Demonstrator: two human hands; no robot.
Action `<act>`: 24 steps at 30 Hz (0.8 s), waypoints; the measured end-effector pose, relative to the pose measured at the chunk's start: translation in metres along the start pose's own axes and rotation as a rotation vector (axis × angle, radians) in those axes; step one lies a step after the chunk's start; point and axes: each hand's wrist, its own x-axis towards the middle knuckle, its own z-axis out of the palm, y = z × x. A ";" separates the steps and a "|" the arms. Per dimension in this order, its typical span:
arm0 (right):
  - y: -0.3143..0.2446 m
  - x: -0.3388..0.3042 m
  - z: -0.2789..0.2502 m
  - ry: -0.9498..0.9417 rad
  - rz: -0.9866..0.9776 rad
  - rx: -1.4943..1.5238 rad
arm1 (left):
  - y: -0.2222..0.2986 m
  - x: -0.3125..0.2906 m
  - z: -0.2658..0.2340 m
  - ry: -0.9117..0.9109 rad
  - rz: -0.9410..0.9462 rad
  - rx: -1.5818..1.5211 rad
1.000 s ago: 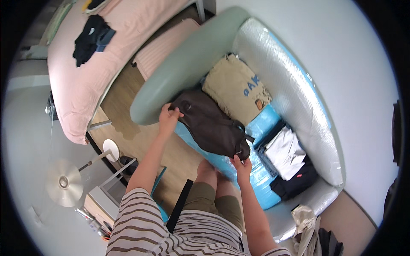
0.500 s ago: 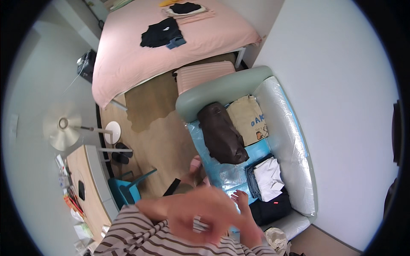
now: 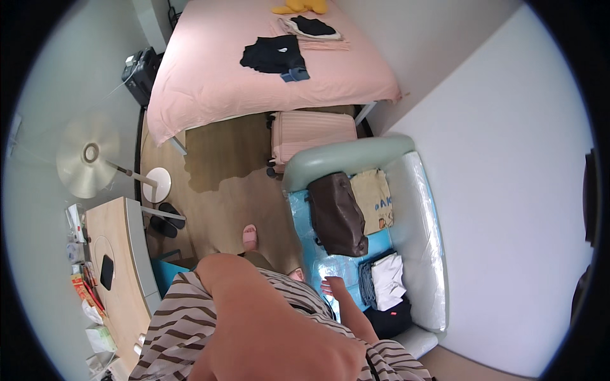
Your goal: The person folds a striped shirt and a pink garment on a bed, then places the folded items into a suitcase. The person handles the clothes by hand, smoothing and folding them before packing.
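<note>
A dark brown bundle, a bag or a garment [image 3: 337, 216], lies on the blue-covered seat of a pale green sofa [image 3: 343, 159]. Neither hand touches it. My right hand [image 3: 333, 287] hangs low over the seat's front edge with its fingers apart and nothing in it. It is just left of a stack of folded clothes [image 3: 386, 279]. My left forearm [image 3: 267, 324] is raised close to the camera and fills the lower middle of the picture. Its hand runs out of the frame. A tan cushion with blue print [image 3: 373, 200] lies beside the brown bundle.
A pink bed [image 3: 210, 95] with dark garments [image 3: 273, 54] on it fills the top. A pink suitcase [image 3: 311, 133] stands by the sofa's end. To the left are a standing fan [image 3: 89, 162], a wooden desk [image 3: 117, 247] and dark slippers [image 3: 165, 219] on the wood floor.
Both hands have let go of the brown bundle, which now lies on the sofa. The view has risen and pulled back. My left arm has come up close to the camera.
</note>
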 end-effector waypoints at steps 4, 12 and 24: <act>-0.058 0.042 0.030 -0.018 -0.185 -0.311 | 0.048 -0.037 -0.027 0.021 0.066 0.013; -0.198 0.015 0.188 -0.087 -0.417 -0.510 | 0.122 -0.086 -0.093 0.240 -0.020 0.066; -0.383 0.027 0.211 -0.007 -0.880 -0.262 | 0.001 -0.357 -0.252 1.587 -0.997 0.507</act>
